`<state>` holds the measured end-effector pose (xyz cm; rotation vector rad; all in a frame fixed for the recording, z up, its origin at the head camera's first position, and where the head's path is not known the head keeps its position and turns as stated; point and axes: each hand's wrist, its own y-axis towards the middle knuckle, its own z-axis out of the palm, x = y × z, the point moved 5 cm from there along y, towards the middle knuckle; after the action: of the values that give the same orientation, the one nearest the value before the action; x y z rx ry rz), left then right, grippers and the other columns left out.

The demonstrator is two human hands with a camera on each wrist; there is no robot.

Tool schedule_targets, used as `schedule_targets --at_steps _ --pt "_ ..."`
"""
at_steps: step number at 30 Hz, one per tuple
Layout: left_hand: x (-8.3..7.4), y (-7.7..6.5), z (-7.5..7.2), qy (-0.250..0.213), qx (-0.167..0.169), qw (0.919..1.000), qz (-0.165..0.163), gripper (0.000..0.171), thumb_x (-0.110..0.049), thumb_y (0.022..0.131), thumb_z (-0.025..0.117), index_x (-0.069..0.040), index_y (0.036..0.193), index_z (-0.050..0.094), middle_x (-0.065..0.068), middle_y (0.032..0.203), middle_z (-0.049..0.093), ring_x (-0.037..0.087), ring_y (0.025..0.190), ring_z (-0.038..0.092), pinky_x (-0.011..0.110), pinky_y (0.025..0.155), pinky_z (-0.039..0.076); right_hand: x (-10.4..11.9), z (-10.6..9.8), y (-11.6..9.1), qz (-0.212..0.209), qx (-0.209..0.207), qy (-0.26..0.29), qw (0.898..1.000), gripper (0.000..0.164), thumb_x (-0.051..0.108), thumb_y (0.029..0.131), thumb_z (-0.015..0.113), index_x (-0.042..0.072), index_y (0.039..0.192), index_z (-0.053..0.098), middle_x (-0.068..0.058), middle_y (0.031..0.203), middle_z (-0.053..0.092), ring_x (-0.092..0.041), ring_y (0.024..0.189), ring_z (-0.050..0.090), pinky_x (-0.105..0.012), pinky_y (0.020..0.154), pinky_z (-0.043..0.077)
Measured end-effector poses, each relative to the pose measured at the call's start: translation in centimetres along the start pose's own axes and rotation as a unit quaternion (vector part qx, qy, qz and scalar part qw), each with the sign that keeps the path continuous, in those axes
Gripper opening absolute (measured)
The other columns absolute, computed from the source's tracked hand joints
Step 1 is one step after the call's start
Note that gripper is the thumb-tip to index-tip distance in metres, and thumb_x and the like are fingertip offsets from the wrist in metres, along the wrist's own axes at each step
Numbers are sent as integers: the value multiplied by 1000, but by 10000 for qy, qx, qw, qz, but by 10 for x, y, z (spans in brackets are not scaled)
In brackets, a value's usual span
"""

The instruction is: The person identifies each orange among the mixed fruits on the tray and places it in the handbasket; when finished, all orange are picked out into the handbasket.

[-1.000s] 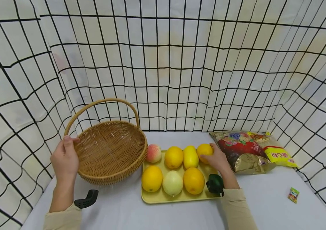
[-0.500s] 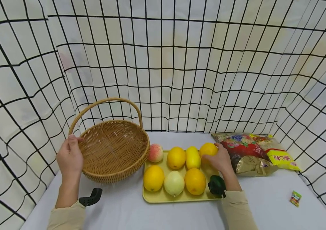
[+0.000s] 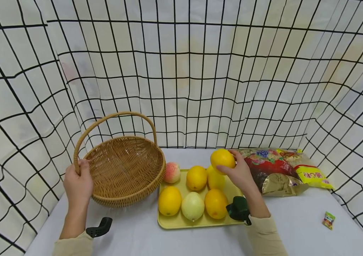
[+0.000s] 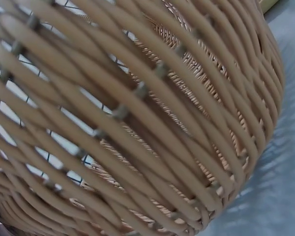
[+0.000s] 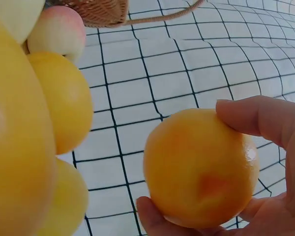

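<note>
Two-handed, gripping on both sides at once. Holding the wicker basket point(image 3: 127, 169) by the left foot of its hoop handle point(image 3: 117, 115) with the left hand point(image 3: 79, 183), clamping there with the thumb in front and hiding most of the other fingers behind; probably choosing that spot for steadying the basket and keeping its hollow tilted towards the head camera. Showing only weave in the left wrist view, so adding nothing about that grip. Not revealing whether the base is touching the white cloth point(image 3: 290, 224).

Clasping an orange point(image 3: 221, 160) in the right hand point(image 3: 240, 172), above the far right part of the yellow tray point(image 3: 231, 187), near the oblong yellow fruit point(image 3: 216, 180). Bracing it with thumb on the near side and fingers on the far side, likely spanning the round skin against slipping.

Resting in two loose rows on the tray alongside that oblong fruit: three more oranges point(image 3: 196, 177) and a pale green fruit point(image 3: 192, 207), presumably relying on the raised rim against rolling. Peeping past the basket's right edge, at the tray's far left corner: a peach point(image 3: 172, 172). Lying well apart on the right, seemingly out of both hands' way: a red-and-gold bag point(image 3: 269, 170), a yellow packet point(image 3: 313, 176) and a small sweet point(image 3: 329, 220).
</note>
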<state>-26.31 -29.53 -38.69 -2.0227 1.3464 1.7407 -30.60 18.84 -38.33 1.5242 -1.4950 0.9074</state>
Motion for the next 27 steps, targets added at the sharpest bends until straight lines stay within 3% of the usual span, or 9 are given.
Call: schedule_targets --at_steps 5,9,13,19,27 --pt "3 2 -1 -58 57 9999 -68 47 -31 106 38 9 112 61 28 123 51 47 120 45 58 95 30 9 18 -1 -192 -7 309 9993 78 25 86 75 16 149 30 -13 144 39 -32 117 52 -48 98 44" --pt "4 2 0 -9 256 9995 -186 28 -9 101 42 6 116 61 25 130 50 44 127 42 58 103 29 15 36 -4 -293 120 391 9987 77 24 84 76 19 148 33 -11 144 40 -31 117 52 -48 98 44" --pt "5 1 0 4 462 9981 -411 38 7 92 36 3 121 60 23 136 46 43 131 39 58 105 27 22 51 -11 -414 279 445 9978 77 26 84 77 21 148 34 -9 145 41 -29 117 53 -48 98 45" --pt "5 1 0 37 619 9961 -624 41 8 91 34 0 124 58 23 137 46 45 129 40 58 102 31 28 67 -16 -670 323 520 9959 75 23 83 78 21 146 38 -8 140 44 -27 110 55 -44 92 48" --pt "8 2 -3 207 666 9959 -577 46 6 90 37 2 133 52 26 140 44 47 130 40 58 101 33 31 92 -22 -770 553 330 9950 75 23 82 79 21 145 39 -6 136 47 -24 102 56 -39 86 51"
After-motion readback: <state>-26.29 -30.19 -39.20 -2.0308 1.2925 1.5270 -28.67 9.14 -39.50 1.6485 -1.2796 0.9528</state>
